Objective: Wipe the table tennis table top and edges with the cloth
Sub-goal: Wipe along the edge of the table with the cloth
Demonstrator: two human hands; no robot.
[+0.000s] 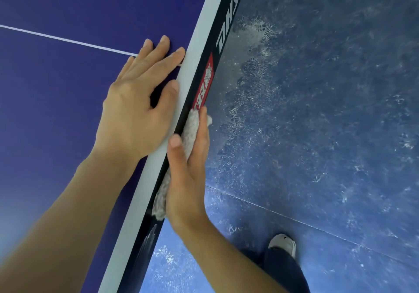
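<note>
The blue table tennis table top [56, 102] fills the left, with a white border stripe [195, 61] along its edge and a dark side rail [223, 29] bearing white letters and a red label. My left hand [138, 102] lies flat on the top, fingers spread, thumb touching the white stripe. My right hand [189, 170] presses a beige cloth [189, 131] flat against the side rail, just below the red label. The cloth sticks out above and below my palm; the rest is hidden behind the hand.
A thin white centre line [68, 41] crosses the table top toward my left hand. To the right lies a scuffed blue floor [317, 111] with a seam. My leg and white shoe [283, 245] stand on it near the bottom.
</note>
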